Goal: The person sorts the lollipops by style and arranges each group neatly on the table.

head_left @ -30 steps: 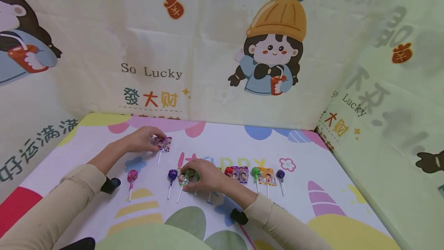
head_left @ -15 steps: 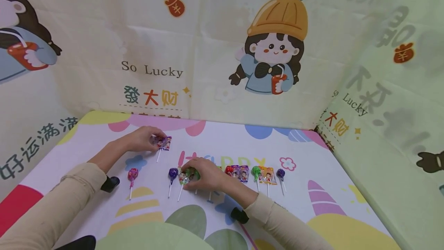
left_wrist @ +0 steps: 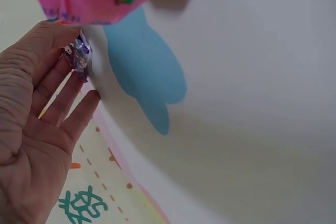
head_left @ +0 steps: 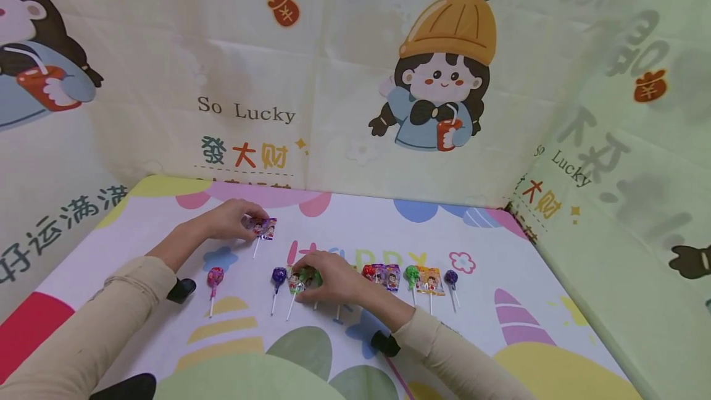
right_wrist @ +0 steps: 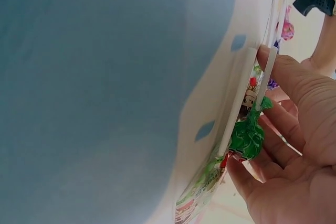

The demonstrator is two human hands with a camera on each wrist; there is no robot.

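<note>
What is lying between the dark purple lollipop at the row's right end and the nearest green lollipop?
An orange-wrapped lollipop lies between the green lollipop and the dark purple lollipop, as the head view shows.

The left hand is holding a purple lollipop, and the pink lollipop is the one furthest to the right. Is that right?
Not quite: the pink lollipop is furthest to the left, as the head view shows. The left hand does hold a purple lollipop.
</note>
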